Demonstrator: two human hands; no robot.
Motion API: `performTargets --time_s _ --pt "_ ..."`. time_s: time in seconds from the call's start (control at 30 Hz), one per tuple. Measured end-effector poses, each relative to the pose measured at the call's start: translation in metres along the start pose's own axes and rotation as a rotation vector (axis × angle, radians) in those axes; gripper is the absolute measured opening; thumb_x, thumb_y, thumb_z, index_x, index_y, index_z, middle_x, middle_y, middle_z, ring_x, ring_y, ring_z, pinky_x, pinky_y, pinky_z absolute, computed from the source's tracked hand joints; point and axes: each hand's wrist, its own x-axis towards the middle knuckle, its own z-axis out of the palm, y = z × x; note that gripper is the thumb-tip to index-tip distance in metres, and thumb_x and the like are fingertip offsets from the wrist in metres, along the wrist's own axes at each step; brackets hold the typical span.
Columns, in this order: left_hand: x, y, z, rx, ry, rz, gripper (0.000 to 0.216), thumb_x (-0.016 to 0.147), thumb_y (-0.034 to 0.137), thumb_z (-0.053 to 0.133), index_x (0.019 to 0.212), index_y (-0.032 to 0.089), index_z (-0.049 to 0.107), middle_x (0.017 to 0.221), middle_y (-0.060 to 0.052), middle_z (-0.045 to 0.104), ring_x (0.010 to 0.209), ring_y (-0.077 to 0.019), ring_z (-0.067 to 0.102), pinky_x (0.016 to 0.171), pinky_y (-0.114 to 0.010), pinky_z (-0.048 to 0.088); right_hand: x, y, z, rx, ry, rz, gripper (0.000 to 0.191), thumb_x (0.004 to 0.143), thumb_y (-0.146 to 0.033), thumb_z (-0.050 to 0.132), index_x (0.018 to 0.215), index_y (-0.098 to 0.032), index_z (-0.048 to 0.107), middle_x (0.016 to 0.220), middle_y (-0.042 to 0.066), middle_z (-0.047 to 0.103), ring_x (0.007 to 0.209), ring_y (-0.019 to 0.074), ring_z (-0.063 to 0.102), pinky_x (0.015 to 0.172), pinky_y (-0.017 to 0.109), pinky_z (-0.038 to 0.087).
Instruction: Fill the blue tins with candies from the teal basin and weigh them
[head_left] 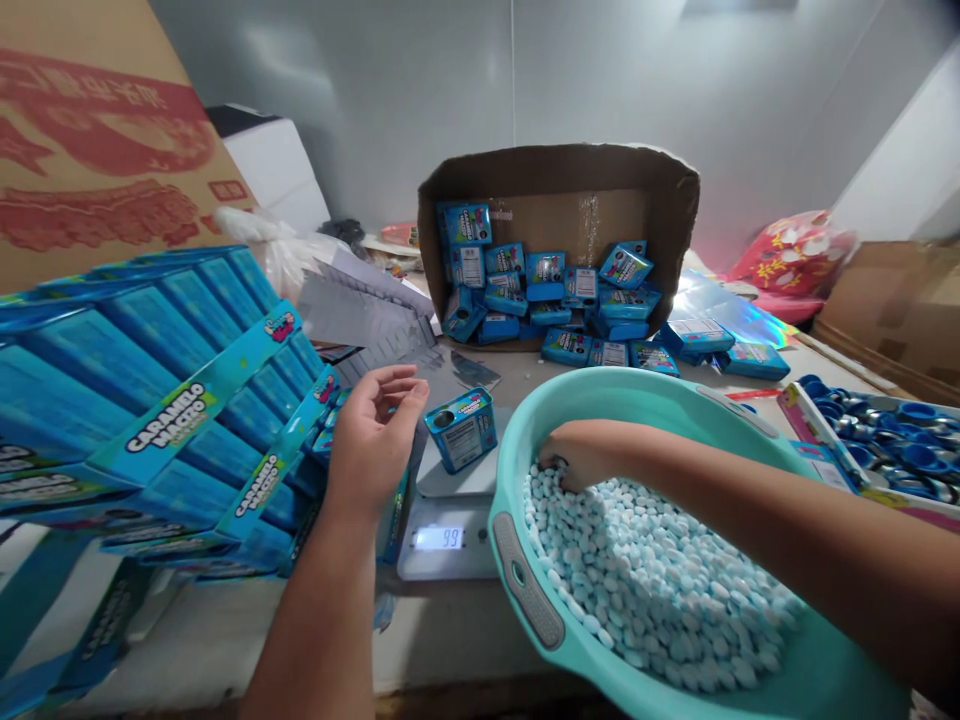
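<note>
My left hand [379, 430] is open, its fingers loosely bent, with nothing visible in it. Just to its right, apart from the fingers, a small blue caramelo box [461, 432] stands on the white digital scale [450, 560], whose display reads 99. Inside the turquoise basin [645, 385], my right hand [570, 462] reaches down at the left wall. Its curled fingers are closed on pale blue and white candies [660, 570], and the fingertips are partly hidden among them.
Blue display cartons [165, 400] are stacked on the left. Behind the basin, a cardboard box [559, 165] lies on its side with several small blue boxes [546, 270] in and before it. A tray of blue and silver pieces [900, 430] is at right.
</note>
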Motion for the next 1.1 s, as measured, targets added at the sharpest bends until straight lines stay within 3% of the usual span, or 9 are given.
performTargets --time_s 0.43,0.53,0.63,0.73,0.8,0.87,0.97,1.03,1.1 --pt "-0.002 0.005 -0.001 0.008 0.052 0.031 0.032 0.083 0.046 0.066 0.1 0.019 0.065 0.09 -0.005 0.069 0.088 -0.0203 0.067 0.083 -0.035 0.054 0.001 0.0 0.001 -0.006 0.007 -0.015 0.047 0.072 -0.022 0.065 0.119 -0.019 0.07 0.112 0.011 0.072 0.094 0.0308 0.067 0.072 0.033 0.047" --pt "0.0 -0.002 -0.005 0.068 -0.08 -0.048 0.046 0.077 0.048 0.07 0.112 0.02 0.061 0.106 -0.008 0.069 0.101 -0.0244 0.066 0.088 -0.039 0.053 0.001 -0.001 0.0 -0.009 -0.006 -0.006 0.048 0.072 -0.021 0.065 0.121 -0.019 0.069 0.114 0.011 0.072 0.096 0.0312 0.067 0.073 0.033 0.048" --pt "0.001 -0.016 -0.007 0.181 -0.333 -0.227 0.08 0.061 0.042 0.084 0.131 0.023 0.049 0.12 -0.012 0.066 0.106 -0.0287 0.066 0.086 -0.041 0.054 0.0 -0.002 -0.001 -0.01 -0.023 0.008 0.049 0.073 -0.021 0.065 0.121 -0.019 0.069 0.114 0.011 0.072 0.095 0.0311 0.067 0.073 0.033 0.048" --pt "-0.001 -0.029 -0.002 0.286 -0.511 -0.33 0.089 0.06 0.033 0.085 0.137 0.023 0.041 0.107 -0.011 0.07 0.091 -0.0281 0.071 0.078 -0.04 0.056 -0.001 -0.003 -0.002 -0.013 -0.024 0.011 0.049 0.073 -0.021 0.065 0.123 -0.02 0.068 0.116 0.01 0.071 0.097 0.0303 0.067 0.074 0.033 0.048" --pt "-0.004 -0.03 0.004 0.316 -0.478 -0.299 0.08 0.065 0.03 0.08 0.134 0.021 0.04 0.1 -0.009 0.072 0.084 -0.0266 0.071 0.076 -0.04 0.056 -0.002 -0.004 -0.003 -0.02 -0.023 0.013 0.05 0.074 -0.021 0.066 0.124 -0.02 0.068 0.117 0.01 0.071 0.098 0.0298 0.066 0.075 0.032 0.048" --pt "-0.007 -0.025 0.011 0.365 -0.3 -0.141 0.066 0.071 0.03 0.076 0.128 0.02 0.044 0.101 -0.009 0.071 0.085 -0.0254 0.07 0.077 -0.04 0.055 -0.003 -0.006 -0.004 -0.028 -0.024 0.019 0.05 0.074 -0.021 0.065 0.124 -0.019 0.067 0.117 0.01 0.071 0.099 0.0296 0.066 0.075 0.032 0.048" --pt "-0.014 -0.008 0.014 0.521 -0.083 0.416 0.041 0.081 0.029 0.07 0.118 0.021 0.055 0.11 -0.01 0.069 0.101 -0.0262 0.066 0.091 -0.043 0.051 -0.003 -0.006 -0.004 -0.032 -0.024 0.021 0.049 0.076 -0.021 0.064 0.124 -0.019 0.067 0.119 0.011 0.07 0.101 0.0297 0.066 0.078 0.033 0.049" --pt "-0.017 0.001 0.013 0.613 -0.1 0.778 0.032 0.085 0.021 0.066 0.116 0.021 0.058 0.113 -0.01 0.068 0.107 -0.0267 0.061 0.097 -0.045 0.048 -0.002 -0.005 -0.004 -0.028 -0.028 0.012 0.049 0.076 -0.021 0.064 0.124 -0.019 0.067 0.12 0.01 0.07 0.101 0.0294 0.066 0.079 0.033 0.049" --pt "-0.019 0.006 0.012 0.671 -0.157 0.968 0.034 0.085 0.015 0.065 0.118 0.019 0.058 0.113 -0.011 0.069 0.106 -0.027 0.06 0.096 -0.045 0.049 0.001 -0.003 -0.002 -0.024 -0.032 0.001 0.05 0.075 -0.021 0.065 0.125 -0.019 0.067 0.12 0.01 0.07 0.1 0.0291 0.066 0.078 0.033 0.049"
